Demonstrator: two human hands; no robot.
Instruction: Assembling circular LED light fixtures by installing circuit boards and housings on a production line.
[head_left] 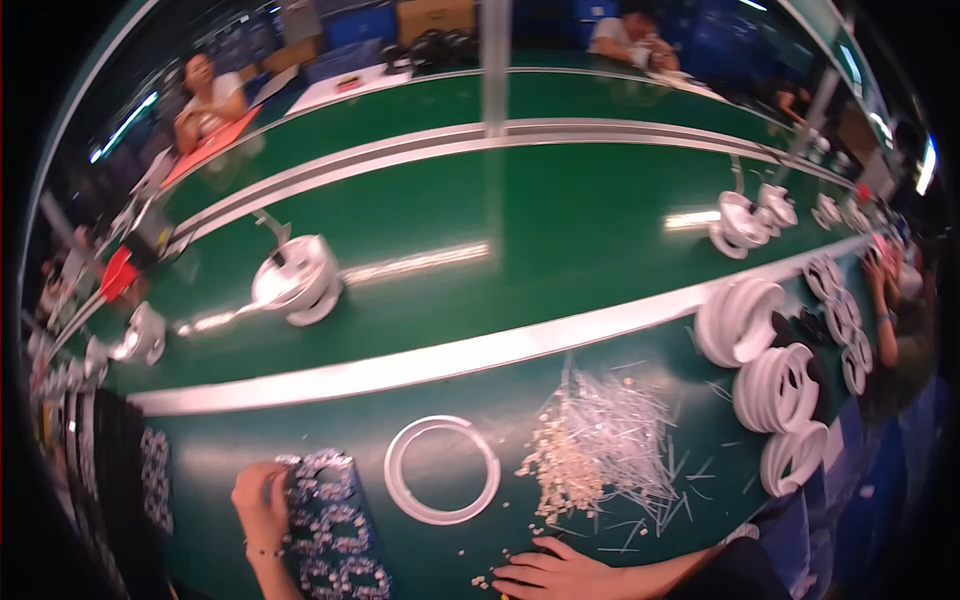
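1. Your left hand (262, 498) is at the lower left of the green table (450, 560), fingers curled onto the upper left corner of a dark tray of small white parts (330, 525); it grips the tray's edge rather than any single part

2. That tray runs lengthwise away from you, its long axis tilted slightly, with its near end going out of view at the bottom edge

3. Your right hand (550, 575) lies flat and open on the table at the lower middle, palm down, fingers pointing left, holding nothing

4. The white ring (442, 470) lies flat between the two hands, just right of the tray and up and to the left of your right fingertips; both hands are near it and neither touches it

5. The heap of small white pieces and thin clear rods (600, 450) sits directly beyond your right hand, so that hand is clearly the nearer one; a few loose bits (483, 581) lie just beside its fingertips

6. Stacks of white rings (775, 385) stand well apart at the far right
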